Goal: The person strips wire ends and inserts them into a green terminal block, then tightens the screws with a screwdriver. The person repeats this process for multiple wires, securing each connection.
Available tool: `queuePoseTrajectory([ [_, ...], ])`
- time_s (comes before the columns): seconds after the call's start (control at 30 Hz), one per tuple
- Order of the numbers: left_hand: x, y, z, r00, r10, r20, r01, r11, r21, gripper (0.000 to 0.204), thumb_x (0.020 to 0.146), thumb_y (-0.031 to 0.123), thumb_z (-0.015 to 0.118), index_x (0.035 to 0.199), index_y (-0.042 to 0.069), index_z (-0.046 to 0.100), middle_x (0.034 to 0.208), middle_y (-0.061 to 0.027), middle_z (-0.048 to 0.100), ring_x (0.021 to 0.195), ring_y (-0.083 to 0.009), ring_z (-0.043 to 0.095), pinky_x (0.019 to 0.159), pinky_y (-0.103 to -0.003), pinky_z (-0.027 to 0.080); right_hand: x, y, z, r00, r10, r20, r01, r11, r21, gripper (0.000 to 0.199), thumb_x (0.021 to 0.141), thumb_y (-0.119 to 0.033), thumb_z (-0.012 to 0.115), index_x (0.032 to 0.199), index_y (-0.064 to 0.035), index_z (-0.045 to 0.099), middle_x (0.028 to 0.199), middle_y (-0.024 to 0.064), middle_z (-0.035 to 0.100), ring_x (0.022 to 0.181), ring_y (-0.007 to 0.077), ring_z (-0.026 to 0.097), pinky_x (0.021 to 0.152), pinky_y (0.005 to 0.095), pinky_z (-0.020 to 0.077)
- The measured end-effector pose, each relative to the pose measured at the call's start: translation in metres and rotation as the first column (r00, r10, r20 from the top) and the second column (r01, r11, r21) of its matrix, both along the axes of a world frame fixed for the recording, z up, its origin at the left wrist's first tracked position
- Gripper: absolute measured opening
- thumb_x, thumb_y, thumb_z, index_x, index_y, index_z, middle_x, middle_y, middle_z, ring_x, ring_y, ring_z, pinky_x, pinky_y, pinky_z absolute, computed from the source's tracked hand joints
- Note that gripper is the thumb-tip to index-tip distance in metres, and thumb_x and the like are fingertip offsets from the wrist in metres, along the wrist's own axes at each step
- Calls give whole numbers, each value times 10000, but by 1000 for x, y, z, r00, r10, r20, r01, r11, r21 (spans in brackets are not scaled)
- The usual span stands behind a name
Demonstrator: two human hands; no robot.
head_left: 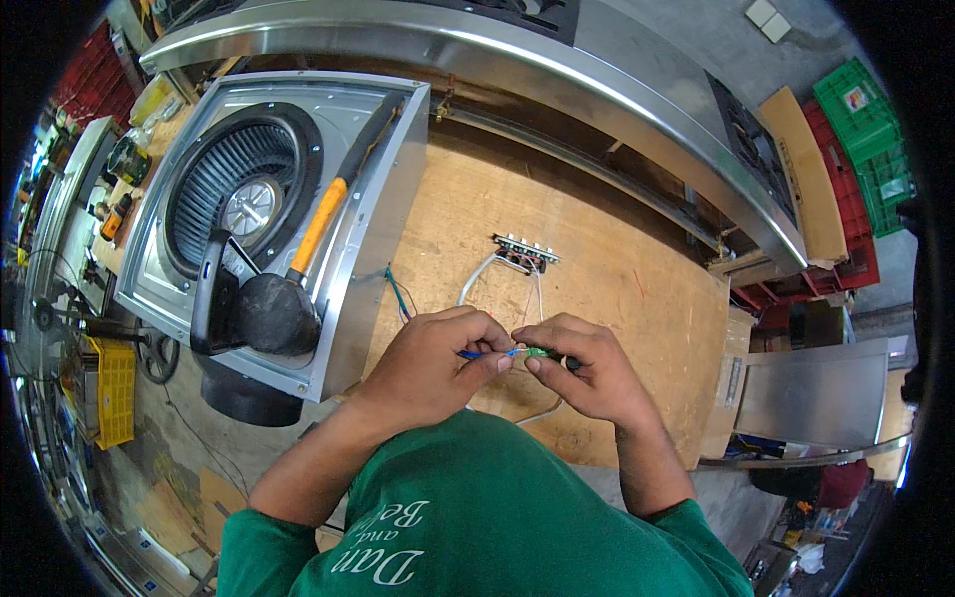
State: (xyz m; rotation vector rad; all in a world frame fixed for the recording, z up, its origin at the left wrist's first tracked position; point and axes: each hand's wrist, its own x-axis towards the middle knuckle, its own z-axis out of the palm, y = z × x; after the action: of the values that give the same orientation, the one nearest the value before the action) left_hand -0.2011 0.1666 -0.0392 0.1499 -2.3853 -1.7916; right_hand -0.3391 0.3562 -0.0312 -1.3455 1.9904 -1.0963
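My left hand (438, 360) is closed in a pinch on a blue wire (470, 355). Just beside it, my right hand (589, 366) grips a small green-and-black object (538, 352), perhaps a tool handle; its exact kind is unclear. The fingertips of both hands nearly meet, and the wire's end lies between them. Beyond the hands, a push-button switch strip (527, 249) lies on the wooden table (637, 368), with a white cable (476, 277) and thinner wires running from it toward me.
At left stands a metal blower housing (370, 239) with a round fan (239, 189). A black mallet head (277, 312) with an orange handle (320, 224) rests on it. A stainless cooker hood or stove (557, 70) spans the far side. Green crates (863, 119) are at far right.
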Motion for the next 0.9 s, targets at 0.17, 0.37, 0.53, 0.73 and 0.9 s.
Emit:
queuePoseTrajectory([
  [0.17,-1,7,1,998,54,-15,-53,995,80,125,871,96,740,940,12,678,878,-124,673,831,-261,694,754,-355,538,10,1,-4,978,-91,186,117,984,-132,185,882,-85,721,1059,-36,706,1202,158,617,1001,233,644,803,322,516],
  [0.37,-2,10,-5,991,92,-98,-93,996,0,109,862,90,742,923,22,682,865,-118,668,814,-269,689,733,-371,533,17,-5,-6,935,-195,297,235,966,-106,112,896,-64,710,1002,-27,705,1266,166,582,1050,213,615,802,301,503],
  [0.53,-2,8,-11,986,104,-127,-121,984,-132,110,847,87,749,908,17,690,853,-130,682,804,-268,689,722,-361,535,24,-6,-10,957,-285,42,288,949,-125,78,908,-59,696,971,-13,698,1280,173,576,977,158,606,750,263,487],
  [0.73,-1,4,-11,996,58,-67,-71,977,-202,130,848,114,745,922,16,703,835,-132,696,765,-255,702,697,-355,543,33,-9,-16,934,-306,-183,270,943,-196,108,851,-8,721,959,-15,716,1249,198,586,1001,252,646,797,316,525],
  [0.9,1,-2,-8,999,16,-47,-24,987,-158,130,847,107,743,944,25,716,829,-126,697,759,-253,700,693,-351,540,27,-10,-18,958,-251,-141,233,964,-131,93,870,-41,714,954,-3,716,1220,186,599,999,254,635,818,324,514],
])
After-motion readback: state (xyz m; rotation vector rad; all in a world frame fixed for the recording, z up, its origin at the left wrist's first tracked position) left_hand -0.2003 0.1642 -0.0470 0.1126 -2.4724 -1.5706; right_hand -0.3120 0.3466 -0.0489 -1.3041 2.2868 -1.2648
